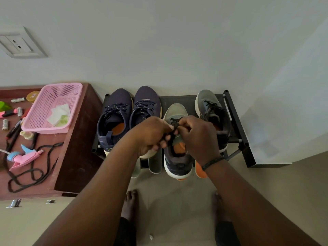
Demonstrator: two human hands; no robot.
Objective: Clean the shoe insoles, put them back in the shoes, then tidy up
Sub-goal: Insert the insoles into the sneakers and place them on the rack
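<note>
Four shoes stand on a black shoe rack (236, 121). Two navy shoes (115, 118) are at the left, each with an orange insole inside. A grey shoe (175, 157) with an orange insole (179, 147) stands in the middle, and its mate (211, 110) is at the right. My left hand (152, 134) and my right hand (198, 134) meet over the middle grey shoe, both pinching its dark lace (174, 126).
A brown cabinet (74, 148) stands left of the rack. On it are a pink basket (53, 107) with white wipes, a pink spray head (24, 157), a loose black lace (35, 174), markers and small bottles. My bare feet are on the floor below.
</note>
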